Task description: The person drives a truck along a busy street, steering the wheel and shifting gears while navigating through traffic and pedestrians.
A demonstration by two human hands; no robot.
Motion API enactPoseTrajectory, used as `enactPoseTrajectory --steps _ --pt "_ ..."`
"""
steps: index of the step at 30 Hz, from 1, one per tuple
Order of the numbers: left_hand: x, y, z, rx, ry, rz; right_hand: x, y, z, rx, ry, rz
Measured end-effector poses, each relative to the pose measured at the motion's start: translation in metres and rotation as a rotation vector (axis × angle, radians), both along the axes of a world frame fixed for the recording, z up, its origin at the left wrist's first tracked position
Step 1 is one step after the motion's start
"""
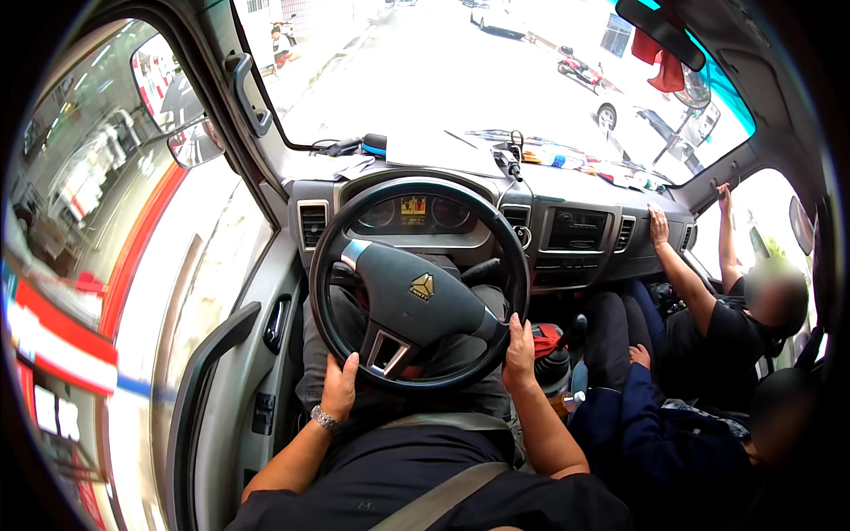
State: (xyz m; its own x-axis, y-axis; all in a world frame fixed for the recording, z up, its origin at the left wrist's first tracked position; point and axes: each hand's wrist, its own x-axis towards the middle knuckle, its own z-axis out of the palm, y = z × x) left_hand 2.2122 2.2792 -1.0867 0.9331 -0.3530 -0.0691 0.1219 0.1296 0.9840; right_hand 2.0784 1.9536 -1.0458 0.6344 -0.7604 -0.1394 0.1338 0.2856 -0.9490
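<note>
A black steering wheel (423,182), turned so that its spokes slant, fills the middle of the view. At its lower left rim my left hand (339,388) is closed, with a metal watch (325,418) on the wrist. Higher on the lower right rim, my right hand (520,354) grips the wheel with the thumb pointing up. Behind the wheel the instrument panel (413,212) is lit. A grey seat belt (443,497) crosses my dark shirt.
Two people (768,305) sit to my right; one braces a hand on the dashboard (567,188). A gear lever (580,329) and a bottle (567,402) are beside my right arm. Papers (443,152) lie under the windshield. Outside are parked cars (505,19) and a red motorbike (580,69).
</note>
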Motion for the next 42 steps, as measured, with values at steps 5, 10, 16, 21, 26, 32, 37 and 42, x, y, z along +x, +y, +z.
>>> enactPoseTrajectory --steps 5,10,16,21,26,32,37,42 --pt "0.028 0.007 0.018 -0.111 0.164 -0.037 -0.001 0.001 0.001 -0.066 0.005 0.020" --pt "0.088 0.000 0.032 -0.248 0.228 0.016 0.007 0.004 0.009 -0.090 -0.008 -0.008" --pt "0.159 -0.015 0.072 -0.277 0.153 -0.189 0.011 -0.007 0.014 -0.089 -0.009 0.006" --pt "0.197 -0.028 0.071 -0.382 0.267 -0.387 0.007 -0.012 0.009 -0.091 -0.004 0.042" --pt "0.197 -0.032 0.059 -0.295 0.269 -0.330 0.006 -0.015 -0.002 -0.094 0.000 0.011" --pt "0.224 -0.035 0.051 0.154 -0.310 -0.038 0.001 -0.016 0.003 -0.152 0.048 0.111" --pt "0.196 -0.057 0.102 0.620 -0.608 0.028 -0.019 -0.049 0.006 -0.350 0.229 0.325" --pt "0.194 -0.057 0.100 0.600 -0.598 0.026 -0.044 -0.100 0.033 -0.962 0.432 0.155"
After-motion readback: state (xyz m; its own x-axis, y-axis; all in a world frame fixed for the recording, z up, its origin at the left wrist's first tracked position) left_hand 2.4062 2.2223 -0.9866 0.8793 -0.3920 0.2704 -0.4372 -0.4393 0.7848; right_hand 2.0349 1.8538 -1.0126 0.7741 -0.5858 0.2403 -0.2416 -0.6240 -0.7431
